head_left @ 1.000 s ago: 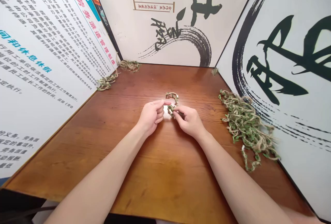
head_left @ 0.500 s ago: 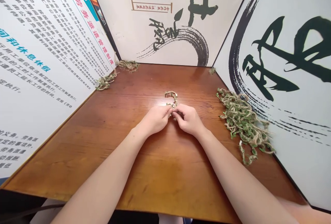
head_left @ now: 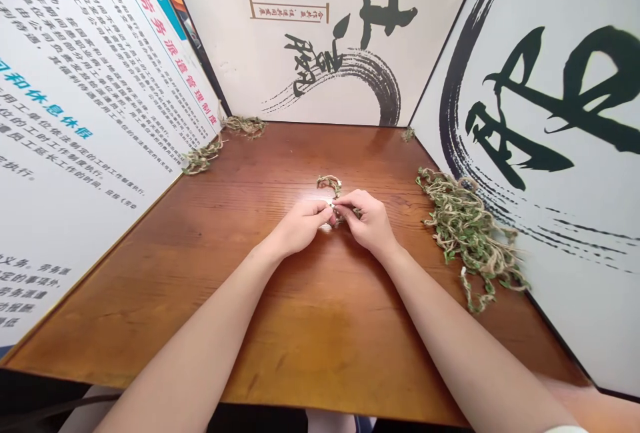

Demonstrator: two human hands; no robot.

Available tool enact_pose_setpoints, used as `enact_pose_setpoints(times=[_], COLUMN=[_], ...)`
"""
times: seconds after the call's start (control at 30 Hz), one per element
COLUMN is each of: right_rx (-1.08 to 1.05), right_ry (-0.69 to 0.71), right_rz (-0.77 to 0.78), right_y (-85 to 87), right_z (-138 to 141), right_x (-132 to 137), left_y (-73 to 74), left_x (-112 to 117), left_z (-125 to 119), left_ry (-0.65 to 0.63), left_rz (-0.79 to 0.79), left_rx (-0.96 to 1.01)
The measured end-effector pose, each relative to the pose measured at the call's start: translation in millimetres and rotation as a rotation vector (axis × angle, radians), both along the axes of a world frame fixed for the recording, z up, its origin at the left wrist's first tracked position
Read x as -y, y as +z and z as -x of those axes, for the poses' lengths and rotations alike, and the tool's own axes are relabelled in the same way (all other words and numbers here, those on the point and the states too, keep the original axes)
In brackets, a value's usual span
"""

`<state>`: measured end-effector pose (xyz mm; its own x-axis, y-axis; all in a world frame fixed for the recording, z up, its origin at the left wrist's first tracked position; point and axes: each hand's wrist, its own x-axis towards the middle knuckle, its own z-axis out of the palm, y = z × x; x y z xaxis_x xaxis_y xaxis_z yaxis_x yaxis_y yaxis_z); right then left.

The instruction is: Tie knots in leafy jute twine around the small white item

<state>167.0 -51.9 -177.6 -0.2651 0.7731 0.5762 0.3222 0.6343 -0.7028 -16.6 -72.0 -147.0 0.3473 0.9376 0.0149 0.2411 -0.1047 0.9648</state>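
Note:
A short piece of jute twine with small green leaves (head_left: 330, 185) curls on the wooden table (head_left: 280, 326) just beyond my fingers. My left hand (head_left: 300, 226) and my right hand (head_left: 367, 220) meet at the table's middle, fingertips pinched together on the near end of that twine. Both hands rest low on the wood, knuckles up. The part of the twine between the fingers is mostly hidden.
A large tangle of the same leafy twine (head_left: 470, 236) lies along the right panel. Smaller bits of twine (head_left: 203, 156) and more twine (head_left: 245, 125) sit by the left panel and far corner. Printed boards wall in the table on three sides.
My left hand has closed in from a loose pinch to meet the right fingertips on the twine. Both hands shifted slightly away from me.

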Motion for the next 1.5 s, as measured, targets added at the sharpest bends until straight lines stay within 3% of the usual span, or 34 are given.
enact_pose_setpoints(times=[0.13, 0.23, 0.4, 0.6, 0.93, 1.17, 1.4, 1.5], right_rx=[-0.08, -0.08, -0.052, 0.018, 0.036, 0.022, 0.014, 0.035], right_ry=[0.112, 0.187, 0.218, 0.227, 0.223, 0.222, 0.234, 0.226], right_rz=[0.246, 0.364, 0.38, 0.279, 0.199, 0.221, 0.262, 0.26], right_y=[0.0, 1.8, 5.1, 8.6, 5.9, 5.4, 4.5, 4.9], right_z=[0.6, 0.6, 1.7, 2.9, 0.9, -0.5, -0.1, 0.3], right_x=[-1.8, -1.2, 1.2, 4.3, 4.7, 2.8, 1.9, 2.6], left_y=[3.3, 5.1, 1.9, -1.7, 5.6, -0.2, 4.1, 4.1], left_x=[-0.1, 0.2, -1.0, -2.8, -3.6, -2.0, -1.7, -1.3], left_z=[-4.6, -6.9, -8.6, -6.8, -4.2, -5.1, -4.9, -6.7], left_ry=[0.077, 0.127, 0.136, 0.163, 0.176, 0.175, 0.153, 0.152], left_rz=[0.31, 0.413, 0.41, 0.384, 0.435, 0.394, 0.478, 0.426], left_rx=[0.263, 0.341, 0.33, 0.296, 0.272, 0.317, 0.317, 0.26])
